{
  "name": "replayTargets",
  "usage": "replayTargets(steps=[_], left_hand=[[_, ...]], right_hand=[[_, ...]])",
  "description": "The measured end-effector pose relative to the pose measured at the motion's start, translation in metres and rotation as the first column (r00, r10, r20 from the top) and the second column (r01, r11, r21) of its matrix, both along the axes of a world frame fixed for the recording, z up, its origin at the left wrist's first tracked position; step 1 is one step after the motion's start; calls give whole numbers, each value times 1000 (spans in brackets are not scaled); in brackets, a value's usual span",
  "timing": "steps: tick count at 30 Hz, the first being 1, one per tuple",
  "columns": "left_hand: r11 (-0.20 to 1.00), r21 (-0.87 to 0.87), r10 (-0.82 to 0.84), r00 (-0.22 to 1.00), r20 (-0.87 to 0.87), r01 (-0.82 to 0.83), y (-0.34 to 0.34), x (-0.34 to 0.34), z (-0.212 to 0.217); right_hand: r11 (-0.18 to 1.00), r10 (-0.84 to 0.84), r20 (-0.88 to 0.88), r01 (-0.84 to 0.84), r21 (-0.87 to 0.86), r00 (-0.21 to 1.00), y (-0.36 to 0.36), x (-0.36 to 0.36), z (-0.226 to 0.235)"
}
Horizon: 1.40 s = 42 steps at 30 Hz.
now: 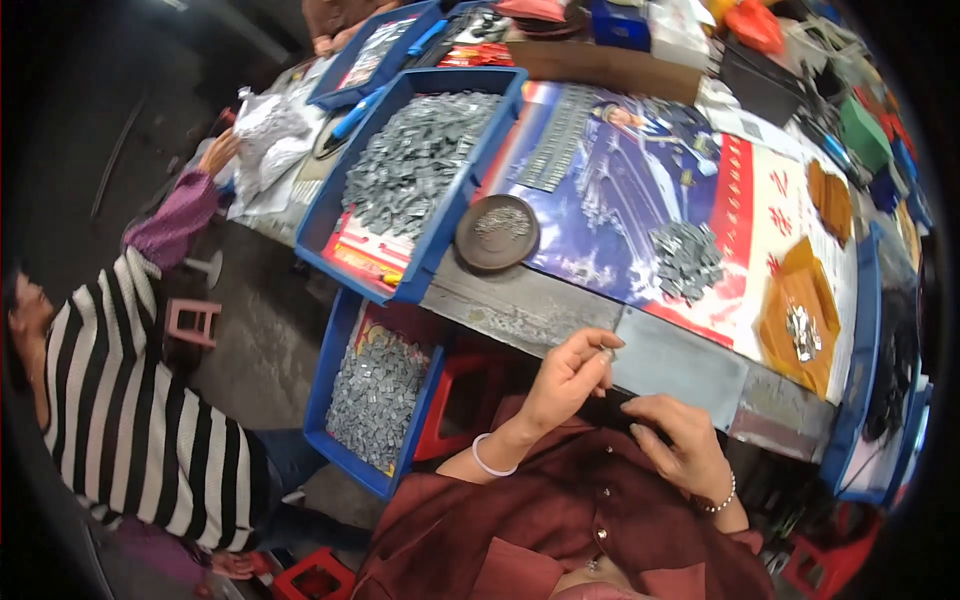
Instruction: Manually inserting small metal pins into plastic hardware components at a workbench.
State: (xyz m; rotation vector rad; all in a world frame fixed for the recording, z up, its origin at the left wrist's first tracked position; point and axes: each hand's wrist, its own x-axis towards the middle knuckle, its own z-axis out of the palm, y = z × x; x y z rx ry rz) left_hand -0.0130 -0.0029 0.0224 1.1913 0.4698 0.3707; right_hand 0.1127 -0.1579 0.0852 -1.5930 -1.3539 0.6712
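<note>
Left hand (568,375) pinches small metal piece (607,352) beside red-and-blue poster (640,215)

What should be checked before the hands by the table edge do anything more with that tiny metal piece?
1. Small silvery metal piece pinched in left hand fingertips: ok.
2. Right hand resting on a dark flat object at the table edge: ok; what that object is: cannot tell.
3. Round dark brown dish of small parts upright on the table: ok.
4. Loose grey pile of metal pieces lying on the poster, away from the edge: ok.
5. Blue plastic bin below the table holding grey pieces: ok.
</note>
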Motion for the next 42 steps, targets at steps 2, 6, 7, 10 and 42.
replayTargets(steps=[2,6,7,10,42], left_hand=[[1000,-7,10,999,-47,-11,-1,1,-1],[994,26,111,993,-34,-110,-1,-2,2],[993,22,115,993,-37,-115,1,-2,-1],[989,56,142,989,-33,-140,2,-3,-2],[995,99,4,998,-66,2,-1,1,-1]], right_hand=[[999,-14,35,13,29,999,-5,5,-2],[999,-10,48,9,32,999,-13,22,-5],[996,-51,89,44,74,995,-17,27,-7],[979,-202,139,200,23,970,-33,48,-5],[786,-434,529,593,-174,730,-35,222,-52]])
